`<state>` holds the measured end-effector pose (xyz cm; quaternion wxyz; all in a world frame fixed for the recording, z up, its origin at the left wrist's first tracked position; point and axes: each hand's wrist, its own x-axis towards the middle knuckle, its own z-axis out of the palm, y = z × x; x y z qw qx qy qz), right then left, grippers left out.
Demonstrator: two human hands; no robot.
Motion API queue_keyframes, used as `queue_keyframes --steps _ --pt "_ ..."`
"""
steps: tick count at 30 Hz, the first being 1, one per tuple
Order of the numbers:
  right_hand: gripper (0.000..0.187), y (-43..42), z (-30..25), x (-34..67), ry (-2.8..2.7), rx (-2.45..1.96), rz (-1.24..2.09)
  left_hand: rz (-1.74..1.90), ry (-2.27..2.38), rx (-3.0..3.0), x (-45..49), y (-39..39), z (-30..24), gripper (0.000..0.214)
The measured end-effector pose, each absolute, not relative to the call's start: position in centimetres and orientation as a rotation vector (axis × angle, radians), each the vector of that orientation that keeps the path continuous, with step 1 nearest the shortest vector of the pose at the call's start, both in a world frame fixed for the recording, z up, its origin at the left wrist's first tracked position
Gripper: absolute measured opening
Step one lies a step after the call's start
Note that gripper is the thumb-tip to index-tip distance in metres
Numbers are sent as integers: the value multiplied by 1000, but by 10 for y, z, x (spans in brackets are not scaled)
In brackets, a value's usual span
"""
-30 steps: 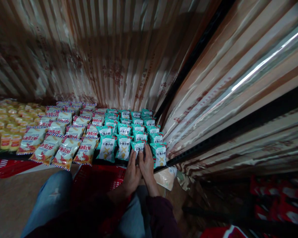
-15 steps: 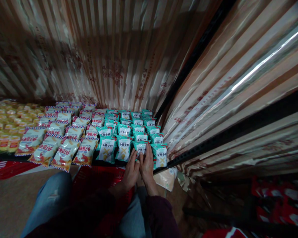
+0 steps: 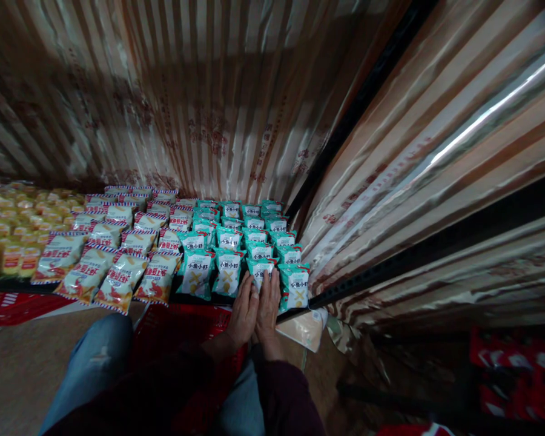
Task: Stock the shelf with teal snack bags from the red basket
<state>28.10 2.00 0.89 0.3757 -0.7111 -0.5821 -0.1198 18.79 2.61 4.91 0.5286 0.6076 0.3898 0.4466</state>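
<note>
Both my hands rest side by side against the front of a teal-and-white snack bag, third from the left in the front row on the shelf. My left hand covers its lower left part, fingers stretched out. Beside it, my right hand lies flat on the right part, its fingers extended upward. The bag stands upright, its lower half hidden by the fingers. Matching bags fill the rows behind it; one more front bag is just right of my right hand, and another to the left.
White-and-orange snack bags and yellow packets line the shelf leftward. A red basket sits below, by my knees. A dark metal post and striped plastic sheeting border the shelf. Red packages are at lower right.
My right hand has shifted slightly down and closer to my left hand, its fingers now flatter on the bag. The view has moved slightly; the bags stand much as before.
</note>
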Motion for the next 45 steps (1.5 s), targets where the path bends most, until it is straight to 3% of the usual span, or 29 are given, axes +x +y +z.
queue_keyframes --steps 10,18,27,45 --pt "60 24 3 282 -1470 -1865 -406 1032 925 1789 174 17 35 46" --pt "61 26 2 277 -1449 -1850 -512 1292 1075 2256 138 22 19 52" --pt "60 27 6 269 -1403 -1887 -535 1192 1206 2169 133 32 7 57" --pt "57 38 2 265 -1287 -1942 -432 1145 1045 2138 136 39 1 57"
